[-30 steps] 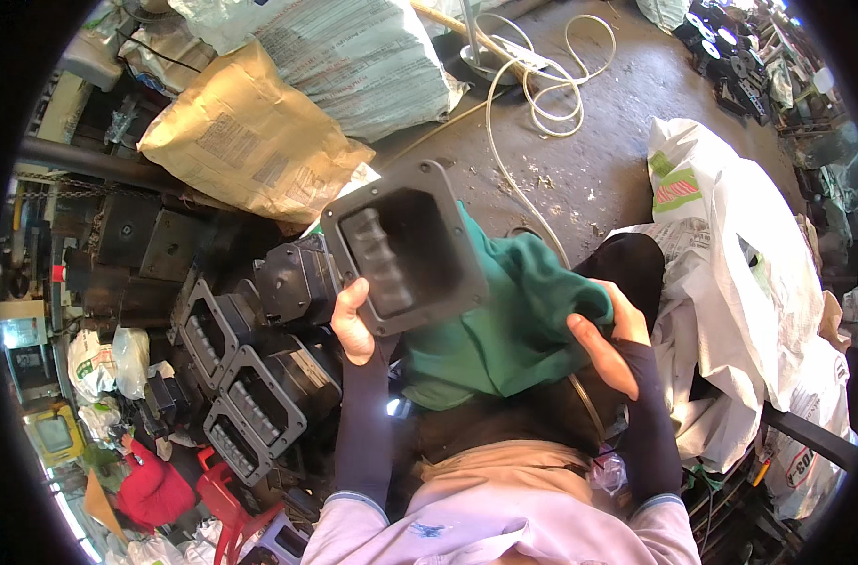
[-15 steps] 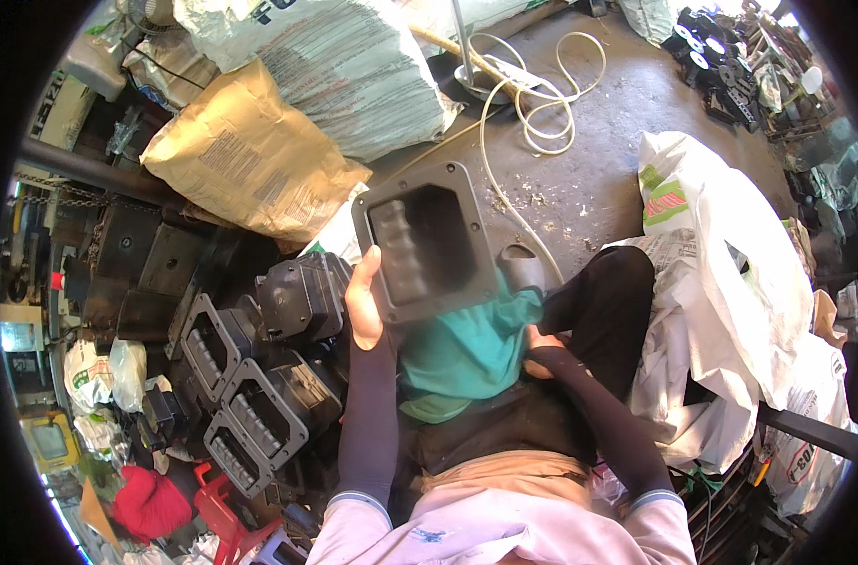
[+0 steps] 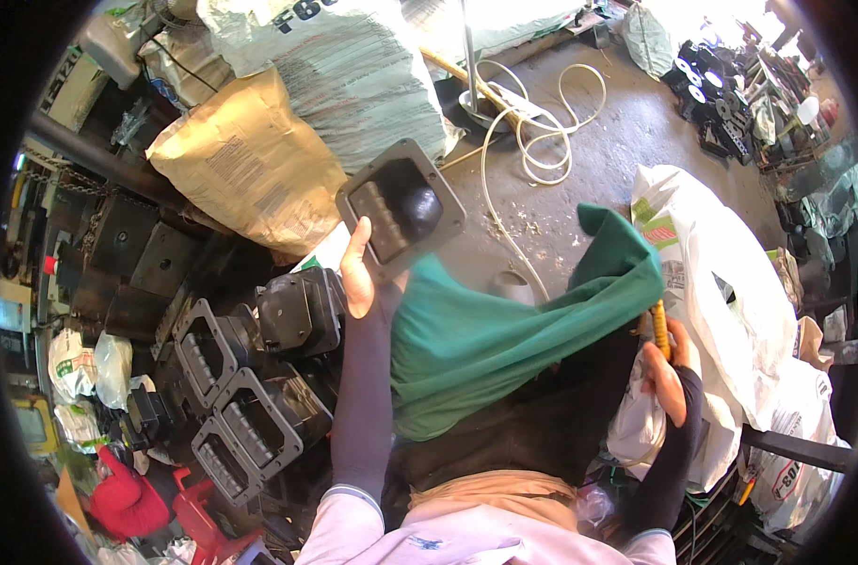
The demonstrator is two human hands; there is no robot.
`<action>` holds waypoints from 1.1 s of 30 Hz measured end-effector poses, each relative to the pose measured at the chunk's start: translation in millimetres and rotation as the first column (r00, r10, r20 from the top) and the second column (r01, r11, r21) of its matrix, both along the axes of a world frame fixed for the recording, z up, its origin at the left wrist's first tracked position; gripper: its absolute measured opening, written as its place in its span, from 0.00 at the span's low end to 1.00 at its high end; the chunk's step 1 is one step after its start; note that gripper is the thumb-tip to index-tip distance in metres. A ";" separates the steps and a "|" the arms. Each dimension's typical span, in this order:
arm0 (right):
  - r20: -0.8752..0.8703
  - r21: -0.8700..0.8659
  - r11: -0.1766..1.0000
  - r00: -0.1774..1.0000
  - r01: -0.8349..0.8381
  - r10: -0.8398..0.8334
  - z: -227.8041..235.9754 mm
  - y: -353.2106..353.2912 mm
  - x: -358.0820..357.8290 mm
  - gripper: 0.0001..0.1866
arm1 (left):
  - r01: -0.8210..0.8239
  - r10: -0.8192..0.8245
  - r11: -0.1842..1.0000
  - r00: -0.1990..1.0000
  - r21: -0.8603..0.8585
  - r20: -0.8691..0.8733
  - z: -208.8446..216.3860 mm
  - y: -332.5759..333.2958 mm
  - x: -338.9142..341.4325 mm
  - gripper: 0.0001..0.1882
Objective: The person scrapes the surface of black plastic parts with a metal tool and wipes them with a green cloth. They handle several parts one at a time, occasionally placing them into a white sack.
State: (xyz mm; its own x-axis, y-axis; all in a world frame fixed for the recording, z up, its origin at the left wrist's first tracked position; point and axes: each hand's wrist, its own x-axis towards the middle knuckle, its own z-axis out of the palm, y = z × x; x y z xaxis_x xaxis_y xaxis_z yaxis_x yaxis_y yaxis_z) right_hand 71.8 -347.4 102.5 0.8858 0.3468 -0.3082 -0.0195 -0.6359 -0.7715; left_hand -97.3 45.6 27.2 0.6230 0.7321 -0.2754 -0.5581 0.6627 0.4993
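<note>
My left hand (image 3: 357,273) is closed on the near left rim of a black plastic housing (image 3: 400,202) with a wide flanged frame, its hollow, ribbed inside facing up. On the right, my right hand (image 3: 671,372) grips a tool with a ribbed yellow handle (image 3: 661,330); its working end is hidden. A green cloth (image 3: 513,348) spreads over my lap, its right end raised and touching the top of the yellow handle. Whether that hand also pinches the cloth, I cannot tell.
Several similar black housings (image 3: 259,419) are stacked at my left. A brown paper sack (image 3: 250,160) and a large white sack (image 3: 353,85) lie ahead. A cream hose (image 3: 490,188) loops over the floor. White bags (image 3: 721,282) stand at my right, with dark parts (image 3: 706,99) heaped at far right.
My right hand has moved right, from beside my lap to the white bags, with the yellow-handled tool now visible. The cloth's right end has swung up and right. The housing has shifted slightly away and left.
</note>
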 end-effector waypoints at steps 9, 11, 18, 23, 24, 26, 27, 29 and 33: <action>-0.266 -0.450 0.330 0.477 -0.830 0.837 80.3 -33.6 -47.5 0.21 | 0.166 -0.169 0.985 0.979 0.040 0.111 -5.5 3.2 9.8 0.21; -0.308 -0.378 0.285 0.410 -0.881 0.858 112.1 -34.5 -42.9 0.22 | 0.173 -0.179 0.984 0.975 0.054 0.135 -10.4 4.9 12.1 0.20; 0.129 0.071 0.886 0.885 -0.458 0.447 156.8 -31.3 -31.4 0.29 | 0.289 -0.283 0.957 0.952 -0.034 0.118 -23.5 -1.0 21.1 0.19; -0.222 0.341 0.858 0.854 -0.385 0.471 98.0 35.3 -20.1 0.30 | 0.326 -0.269 0.892 0.939 0.313 -0.212 -13.5 -11.9 46.7 0.20; -0.245 0.277 0.867 0.842 -0.414 0.481 84.9 57.5 -16.7 0.26 | 0.316 -0.238 0.884 0.939 0.345 -0.249 -10.0 -14.8 50.0 0.22; -0.181 0.138 0.847 0.828 -0.513 0.531 62.7 104.6 -6.3 0.22 | 0.299 -0.169 0.858 0.932 0.418 -0.320 -2.0 -18.5 53.3 0.24; -0.175 0.098 0.858 0.840 -0.504 0.513 55.5 121.9 -0.9 0.21 | 0.309 -0.208 0.891 0.929 0.332 -0.306 1.1 -20.7 53.7 0.27; -0.125 0.075 0.850 0.840 -0.522 0.527 38.6 153.7 9.1 0.20 | 0.309 -0.214 0.889 0.933 0.338 -0.290 4.5 -25.4 54.8 0.28; -0.160 0.237 0.851 0.845 -0.469 0.510 19.0 177.4 24.7 0.19 | 0.337 -0.210 0.860 0.918 0.382 -0.336 3.0 -25.4 58.7 0.26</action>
State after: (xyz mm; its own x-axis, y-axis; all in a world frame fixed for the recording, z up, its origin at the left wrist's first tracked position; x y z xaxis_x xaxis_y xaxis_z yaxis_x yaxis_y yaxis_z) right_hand 96.5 -170.0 121.5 0.5068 0.7857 -0.3548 0.0832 -0.4542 -0.8870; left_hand -38.6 20.1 30.1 0.7612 0.6268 -0.1667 -0.1845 0.4558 0.8708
